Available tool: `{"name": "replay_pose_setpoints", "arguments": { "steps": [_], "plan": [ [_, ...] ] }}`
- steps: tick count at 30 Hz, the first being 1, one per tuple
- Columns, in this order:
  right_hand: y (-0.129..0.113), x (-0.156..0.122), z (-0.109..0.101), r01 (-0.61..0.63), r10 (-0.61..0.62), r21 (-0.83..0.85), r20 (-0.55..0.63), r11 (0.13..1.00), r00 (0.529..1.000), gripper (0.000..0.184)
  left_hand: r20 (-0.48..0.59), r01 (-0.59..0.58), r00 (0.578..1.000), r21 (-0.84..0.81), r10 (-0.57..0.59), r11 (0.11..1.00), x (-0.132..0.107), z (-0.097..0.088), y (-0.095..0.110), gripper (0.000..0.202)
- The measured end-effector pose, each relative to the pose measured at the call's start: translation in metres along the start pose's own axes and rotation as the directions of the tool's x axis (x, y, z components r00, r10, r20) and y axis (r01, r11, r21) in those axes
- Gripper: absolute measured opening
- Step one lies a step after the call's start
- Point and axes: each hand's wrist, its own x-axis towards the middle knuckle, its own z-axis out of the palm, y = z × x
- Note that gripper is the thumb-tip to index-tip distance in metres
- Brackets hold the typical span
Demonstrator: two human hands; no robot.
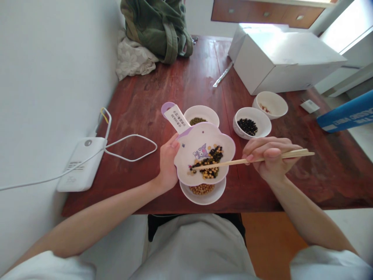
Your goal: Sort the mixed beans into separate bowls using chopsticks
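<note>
- Wooden chopsticks [253, 159] sit in your right hand [269, 161]: fingers curled shut round the thick ends, thumb on top, tips reaching left into the mixed beans [210, 161].
- Left hand [167, 165] grips the flower-shaped plate [204, 142] at its left rim, thumb over the edge, fingers closed underneath; plate is lifted & tilted a bit toward you, right above the bowl of yellow beans [202, 190].
- Step in hand, as I read it: sorting mixed beans by colour w/ the chopsticks. Tips lie on the pile; can't tell if a bean is pinched between them yet.
- Next move calls for a fine pinch on one bean, steady plate, then a short carry to the matching bowl w/o squeezing so hard it pops out.
- Bowl of green beans [201, 116] is just behind the plate, partly hidden by it; bowl of black beans [252, 123] is to the right, near your right hand; another white bowl [271, 104] behind that, nearly bare, few reddish bits in it.
- Further out on the red-brown table [151, 105]: white cardboard box [279, 58] far right, green bag [160, 27] far left, white device w/ cable [81, 163] by the wall.
</note>
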Motion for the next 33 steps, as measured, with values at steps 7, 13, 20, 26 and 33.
{"name": "replay_pose_setpoints", "arguments": {
  "steps": [7,13,20,26,33],
  "plan": [
    [0.0,0.003,0.004,-0.034,0.034,0.017,0.045,0.999,0.998,0.045,0.022,-0.012,1.0,0.035,0.012,0.999,0.001,-0.001,0.0,0.055],
    [0.003,0.007,0.003,-0.004,0.006,0.078,-0.024,0.997,1.0,0.054,0.062,-0.005,0.998,-0.019,0.006,1.0,0.002,0.0,0.001,0.052],
    [0.001,0.005,0.003,-0.006,0.006,0.023,-0.01,1.0,1.0,0.049,0.044,-0.013,0.999,-0.029,0.014,1.0,0.002,-0.003,-0.002,0.05],
    [0.0,0.006,0.001,-0.013,0.013,-0.031,-0.018,0.999,1.0,0.051,0.002,0.007,1.0,-0.043,-0.007,0.999,0.003,-0.007,-0.009,0.052],
    [0.004,0.006,0.001,-0.053,0.052,-0.041,-0.019,0.998,0.998,0.056,0.001,-0.021,1.0,-0.033,0.021,0.999,0.003,-0.003,-0.007,0.053]
  ]
}}
